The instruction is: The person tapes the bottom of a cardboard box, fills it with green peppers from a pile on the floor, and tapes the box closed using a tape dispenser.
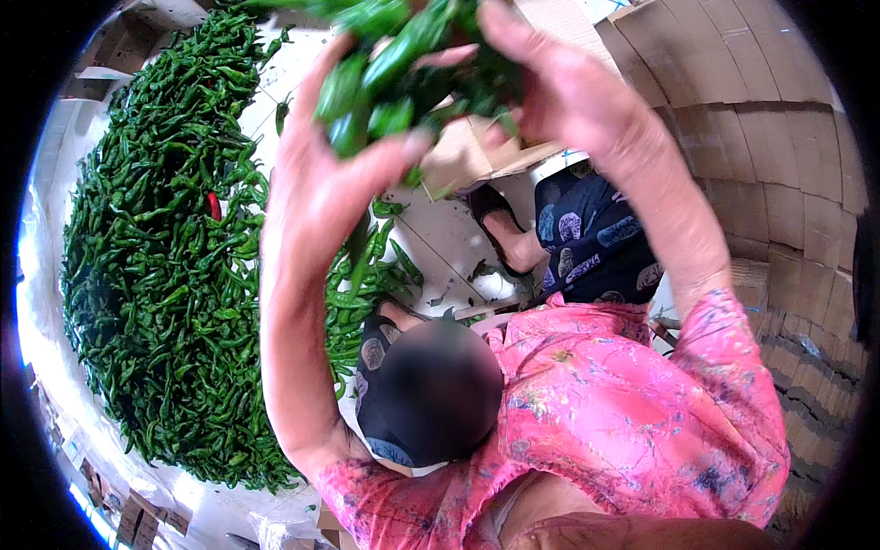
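A cluster of green peppers (392,75) is held up between my two hands, blurred by motion. My left hand (323,151) curls around the left side of the bunch, thumb across its lower edge. From the right, my right hand (557,89) presses against the peppers, its fingers partly hidden among them. Below and behind the bunch, partly covered by it, is a cardboard box (478,144). A large heap of green peppers (172,275) spreads over the floor to my left, with one red pepper (214,206) on top.
Stacked flattened cardboard (763,137) rises along the right side. Loose peppers (350,295) lie by my feet on the tiled floor (433,234), with leaf scraps. Plastic sheeting (144,474) edges the heap at lower left. Another cardboard box (127,41) stands at upper left.
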Available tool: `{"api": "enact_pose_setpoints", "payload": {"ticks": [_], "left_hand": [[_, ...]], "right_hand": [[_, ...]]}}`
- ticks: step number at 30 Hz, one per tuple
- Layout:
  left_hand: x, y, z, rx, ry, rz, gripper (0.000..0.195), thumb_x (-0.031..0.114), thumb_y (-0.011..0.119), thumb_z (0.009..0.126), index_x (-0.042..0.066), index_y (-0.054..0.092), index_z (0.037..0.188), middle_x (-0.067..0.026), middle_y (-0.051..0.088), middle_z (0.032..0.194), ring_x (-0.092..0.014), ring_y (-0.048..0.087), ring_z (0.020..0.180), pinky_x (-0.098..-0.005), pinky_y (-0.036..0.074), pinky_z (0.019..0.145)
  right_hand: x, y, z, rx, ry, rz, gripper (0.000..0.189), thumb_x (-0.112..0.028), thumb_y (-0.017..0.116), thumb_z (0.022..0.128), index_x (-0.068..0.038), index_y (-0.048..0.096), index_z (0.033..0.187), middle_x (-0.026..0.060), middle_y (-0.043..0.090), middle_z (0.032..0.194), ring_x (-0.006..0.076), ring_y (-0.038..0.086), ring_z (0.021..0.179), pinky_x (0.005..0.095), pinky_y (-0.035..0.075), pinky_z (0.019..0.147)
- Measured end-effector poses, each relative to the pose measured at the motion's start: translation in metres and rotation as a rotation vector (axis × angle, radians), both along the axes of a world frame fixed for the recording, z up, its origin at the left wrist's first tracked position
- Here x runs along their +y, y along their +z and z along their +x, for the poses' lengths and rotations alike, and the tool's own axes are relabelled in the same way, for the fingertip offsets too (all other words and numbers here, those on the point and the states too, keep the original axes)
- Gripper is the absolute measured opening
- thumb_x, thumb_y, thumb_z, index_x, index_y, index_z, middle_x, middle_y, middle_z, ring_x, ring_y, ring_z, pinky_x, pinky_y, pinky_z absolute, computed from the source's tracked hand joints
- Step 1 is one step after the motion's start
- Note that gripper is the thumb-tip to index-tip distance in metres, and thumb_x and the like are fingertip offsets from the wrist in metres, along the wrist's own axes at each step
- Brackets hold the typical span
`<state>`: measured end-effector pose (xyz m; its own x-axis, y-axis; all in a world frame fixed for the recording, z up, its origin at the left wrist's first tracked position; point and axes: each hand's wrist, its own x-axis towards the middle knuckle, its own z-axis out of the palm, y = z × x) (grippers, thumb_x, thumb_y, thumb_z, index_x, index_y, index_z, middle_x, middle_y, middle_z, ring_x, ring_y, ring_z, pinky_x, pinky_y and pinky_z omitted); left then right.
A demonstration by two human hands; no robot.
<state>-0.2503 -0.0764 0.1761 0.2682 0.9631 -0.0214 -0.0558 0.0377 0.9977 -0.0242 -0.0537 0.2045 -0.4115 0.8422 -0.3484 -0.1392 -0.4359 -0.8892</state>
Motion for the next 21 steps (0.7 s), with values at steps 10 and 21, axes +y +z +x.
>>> {"api": "enact_pose_setpoints", "payload": {"ticks": [10,21], "left_hand": [[0.009,-0.086,0.078,0.282,-0.027,0.221,0.054,0.025,0.062,0.091,0.001,0.053,0.139,-0.0222,0.064,0.129,-0.029,0.063,0.117,-0.0403,0.049,0.102],[0.000,-0.294,-0.161,1.035,0.419,-0.021,0.049,0.026,0.070,0.085,0.007,0.062,0.130,-0.0198,0.069,0.118,-0.035,0.064,0.111,-0.0427,0.048,0.099]], "right_hand": [[-0.018,-0.049,0.059,-1.250,0.015,0.930,0.055,-0.021,0.060,0.098,-0.013,0.043,0.149,0.0215,0.044,0.151,0.0354,0.065,0.112,0.0374,0.057,0.083],[-0.099,-0.229,-0.090,-0.661,0.384,0.535,0.031,-0.020,0.063,0.090,0.001,0.063,0.113,0.0228,0.062,0.116,0.0411,0.060,0.108,0.0467,0.048,0.095]]}}
